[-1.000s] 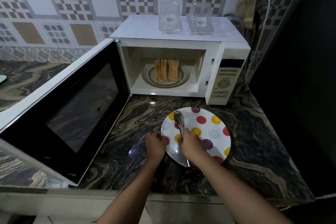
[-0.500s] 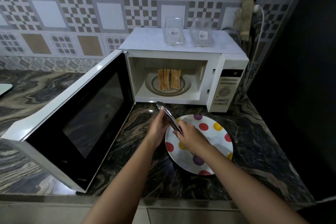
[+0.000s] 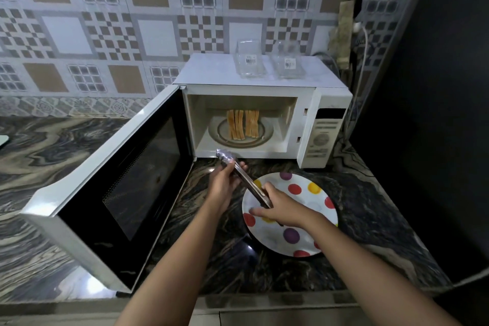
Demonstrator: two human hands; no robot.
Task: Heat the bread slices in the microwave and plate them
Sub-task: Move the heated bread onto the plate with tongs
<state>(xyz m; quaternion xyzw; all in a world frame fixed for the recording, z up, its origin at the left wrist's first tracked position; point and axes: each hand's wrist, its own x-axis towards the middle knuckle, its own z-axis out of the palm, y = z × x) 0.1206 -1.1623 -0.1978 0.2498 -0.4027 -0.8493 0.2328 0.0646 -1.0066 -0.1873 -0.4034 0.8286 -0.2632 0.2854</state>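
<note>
Bread slices (image 3: 243, 124) stand on edge on the glass turntable (image 3: 262, 137) inside the open white microwave (image 3: 264, 79). In front of it a white plate with coloured dots (image 3: 312, 198) lies on the dark stone counter. Metal tongs (image 3: 242, 176) slant from the plate up toward the microwave's sill. My left hand (image 3: 225, 182) grips the tongs near their tips. My right hand (image 3: 280, 206) holds their rear end above the plate.
The microwave door (image 3: 119, 190) swings far out to the left over the counter. Two clear glass containers (image 3: 248, 62) sit on top of the microwave. A cable and socket (image 3: 357, 26) hang at the right, beside a dark wall.
The tongs rose off the plate and now point at the microwave opening. My left hand left the plate's rim and took hold of the tongs. The view drew back.
</note>
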